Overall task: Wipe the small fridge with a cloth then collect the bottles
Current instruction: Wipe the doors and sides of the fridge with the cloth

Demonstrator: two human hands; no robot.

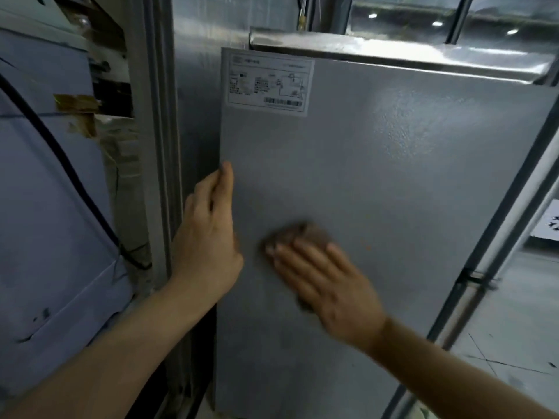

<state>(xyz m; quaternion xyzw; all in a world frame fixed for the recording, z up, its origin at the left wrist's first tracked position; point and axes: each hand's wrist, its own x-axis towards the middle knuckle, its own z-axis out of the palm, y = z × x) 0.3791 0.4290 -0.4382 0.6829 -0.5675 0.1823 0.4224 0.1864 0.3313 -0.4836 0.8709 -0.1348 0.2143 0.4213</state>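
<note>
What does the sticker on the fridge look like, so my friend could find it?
Start at the big grey fridge panel that fills the middle of the view. Go up to its top left corner, above the left hand gripping the panel's edge. There sits the sticker: a white rectangle with small print, a little diagram and a barcode, the only printed thing on the plain grey surface.

1. The floor (514, 352), pale and smooth, shows at the lower right, with thin dark lines crossing it.
2. The grey fridge (393, 182) stands on it, left of the bare floor; its foot is out of sight.
</note>
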